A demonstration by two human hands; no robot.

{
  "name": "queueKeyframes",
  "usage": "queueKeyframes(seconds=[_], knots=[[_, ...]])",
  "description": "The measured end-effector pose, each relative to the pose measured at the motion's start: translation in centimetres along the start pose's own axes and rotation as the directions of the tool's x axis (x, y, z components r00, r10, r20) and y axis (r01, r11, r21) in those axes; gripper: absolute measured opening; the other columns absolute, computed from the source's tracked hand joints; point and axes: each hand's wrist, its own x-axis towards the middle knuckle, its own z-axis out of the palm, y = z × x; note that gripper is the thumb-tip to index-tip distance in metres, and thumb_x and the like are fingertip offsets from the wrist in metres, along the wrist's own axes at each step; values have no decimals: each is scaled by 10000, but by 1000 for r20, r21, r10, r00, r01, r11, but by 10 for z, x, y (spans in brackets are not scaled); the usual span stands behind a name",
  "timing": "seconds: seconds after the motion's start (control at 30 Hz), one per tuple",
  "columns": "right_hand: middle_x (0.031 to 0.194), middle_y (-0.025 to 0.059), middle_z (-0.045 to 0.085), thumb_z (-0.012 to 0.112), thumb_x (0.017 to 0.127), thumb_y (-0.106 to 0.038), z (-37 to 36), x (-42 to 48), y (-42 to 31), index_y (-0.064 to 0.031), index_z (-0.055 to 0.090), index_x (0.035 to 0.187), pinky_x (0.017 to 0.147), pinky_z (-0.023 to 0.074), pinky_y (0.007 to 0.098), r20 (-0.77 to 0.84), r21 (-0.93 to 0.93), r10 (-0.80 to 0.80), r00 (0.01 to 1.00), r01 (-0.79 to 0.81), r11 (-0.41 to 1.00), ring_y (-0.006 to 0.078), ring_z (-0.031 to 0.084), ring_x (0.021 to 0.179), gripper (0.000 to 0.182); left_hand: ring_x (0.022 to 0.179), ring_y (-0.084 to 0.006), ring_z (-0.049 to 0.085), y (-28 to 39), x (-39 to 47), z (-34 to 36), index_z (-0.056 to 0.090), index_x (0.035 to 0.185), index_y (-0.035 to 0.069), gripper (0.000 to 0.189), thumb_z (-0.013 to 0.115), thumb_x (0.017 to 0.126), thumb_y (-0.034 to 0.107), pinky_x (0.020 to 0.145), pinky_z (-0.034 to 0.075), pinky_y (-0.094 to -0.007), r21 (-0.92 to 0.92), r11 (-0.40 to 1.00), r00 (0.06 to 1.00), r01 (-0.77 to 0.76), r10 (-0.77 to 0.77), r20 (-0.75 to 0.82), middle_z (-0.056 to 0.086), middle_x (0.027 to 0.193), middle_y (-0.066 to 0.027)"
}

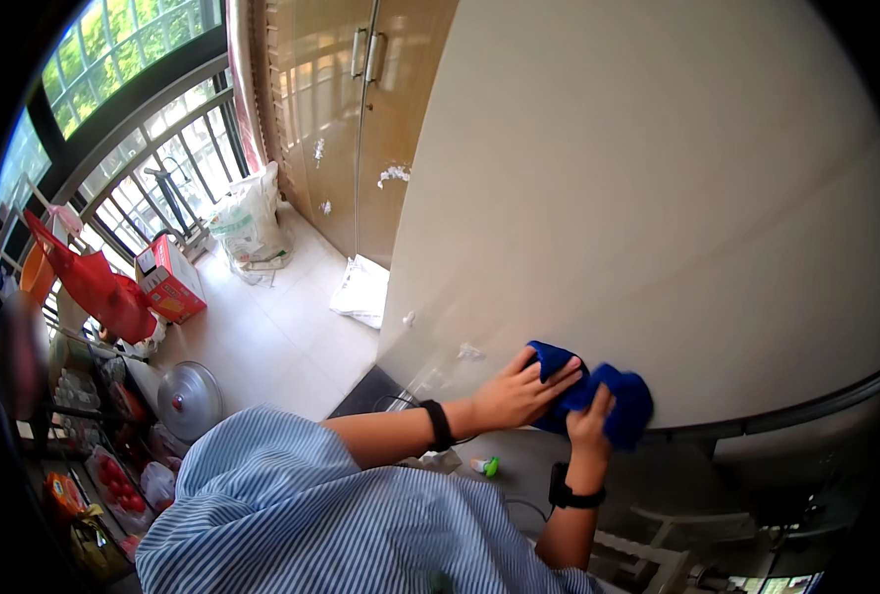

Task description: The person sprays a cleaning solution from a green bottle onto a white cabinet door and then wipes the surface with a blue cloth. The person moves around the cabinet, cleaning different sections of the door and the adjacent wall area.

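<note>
A dark blue cloth [627, 407] lies bunched against the lower part of a large pale, smooth panel [596, 185]. My left hand [521, 397], with a black band at the wrist, presses on the cloth's left part, its fingers stretched over the fabric. My right hand [590, 423], with a black watch or band at the wrist, grips the cloth's middle, and part of the fabric bulges out to its right. Whitish smudges [472, 352] mark the panel to the left of my hands.
A wooden cabinet [336, 134] with two handles stands beyond the panel. On the tiled floor are a red box [171, 281], a filled plastic bag [250, 223] and a white sack [362, 289]. A metal lid [189, 401] is at the left, near a rack of bagged goods [120, 482].
</note>
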Motion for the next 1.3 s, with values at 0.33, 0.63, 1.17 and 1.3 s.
queueKeyframes(seconds=[0.33,0.63,1.17,1.3], knots=[[1199,157,567,474,744,71,1,86,-82,-25,565,1215,969,383,421,-31,420,-269,963,257,871,332,523,1119,490,1327,-436,255,-35,-9,-33,346,1307,-144,704,582,735,192,1070,188,-554,91,897,902,432,-429,-58,218,1424,-344],[1198,178,577,383,703,94,-37,133,-94,25,546,1221,941,423,424,-177,417,20,984,57,907,363,569,1032,548,1244,-528,301,-62,6,-85,183,1369,-128,767,595,763,98,1040,287,-506,29,881,874,472,-463,-143,110,1445,-351],[1315,254,440,367,841,89,25,172,-185,38,377,1338,1065,305,378,137,824,-504,853,184,535,351,405,1252,500,1312,-488,204,-122,-32,-114,189,1407,-55,836,539,649,-69,1064,280,-454,-43,751,728,658,-650,-218,42,1495,-253],[1292,260,457,380,798,135,14,154,-175,30,377,1334,1006,374,397,229,819,-469,853,92,567,396,444,1195,547,1288,-492,269,-116,-49,-104,308,1383,-4,767,527,653,-87,1056,292,-457,-177,733,694,657,-679,-238,50,1482,-290]])
